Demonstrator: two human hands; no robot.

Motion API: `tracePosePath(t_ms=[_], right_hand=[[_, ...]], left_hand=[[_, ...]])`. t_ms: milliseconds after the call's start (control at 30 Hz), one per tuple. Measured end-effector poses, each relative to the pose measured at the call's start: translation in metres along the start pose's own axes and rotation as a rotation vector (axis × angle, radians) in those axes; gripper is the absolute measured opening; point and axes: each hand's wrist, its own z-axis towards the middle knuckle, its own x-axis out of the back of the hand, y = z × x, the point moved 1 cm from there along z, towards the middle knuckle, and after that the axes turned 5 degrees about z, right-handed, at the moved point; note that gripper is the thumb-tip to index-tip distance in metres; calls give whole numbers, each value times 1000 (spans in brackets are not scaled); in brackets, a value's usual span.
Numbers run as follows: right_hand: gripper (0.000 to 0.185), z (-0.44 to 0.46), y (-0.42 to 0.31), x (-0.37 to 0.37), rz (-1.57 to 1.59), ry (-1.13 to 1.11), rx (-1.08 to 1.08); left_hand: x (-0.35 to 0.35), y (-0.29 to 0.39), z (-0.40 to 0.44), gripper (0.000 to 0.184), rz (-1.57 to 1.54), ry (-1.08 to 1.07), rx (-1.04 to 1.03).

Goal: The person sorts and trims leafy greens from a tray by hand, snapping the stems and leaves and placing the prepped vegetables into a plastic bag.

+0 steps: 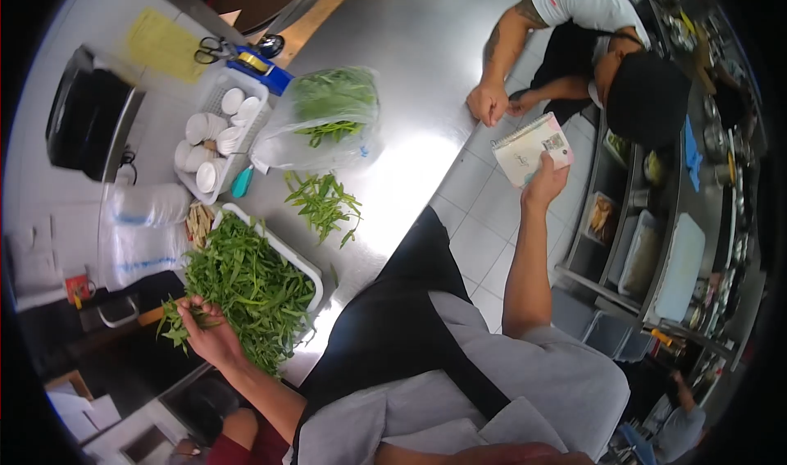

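My left hand (211,331) is closed on a sprig of leafy greens (175,325) at the left edge of a white basket (288,254). That basket is heaped with the same long-leaved greens (246,280). In my right hand (545,184) is a small spiral notebook (525,155), thumb on its page, held out past the counter's edge. The page carries handwriting and a dark printed square; the words are too small to read. Loose picked stems and leaves (324,207) lie on the steel counter, beside a clear plastic bag of greens (332,108).
A co-worker in a black cap (650,100) leans on the steel counter (410,63) near the notebook. A basket of white cups (220,188), scissors (215,51) and a tape dispenser (266,71) stand at the back. Shelving with trays (680,264) lines the right. Other people are at the bottom corners.
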Motion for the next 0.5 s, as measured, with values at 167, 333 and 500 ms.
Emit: tracePosePath(t_ms=[167, 333, 500], right_hand=[[39, 5, -45, -118, -57, -285, 144], [54, 52, -49, -178, -600, -259, 151], [36, 167, 49, -67, -771, -254, -463]], left_hand=[[1, 1, -4, 21, -51, 94, -61], [-5, 4, -18, 21, -61, 192, -66], [27, -5, -34, 21, -91, 188, -52]])
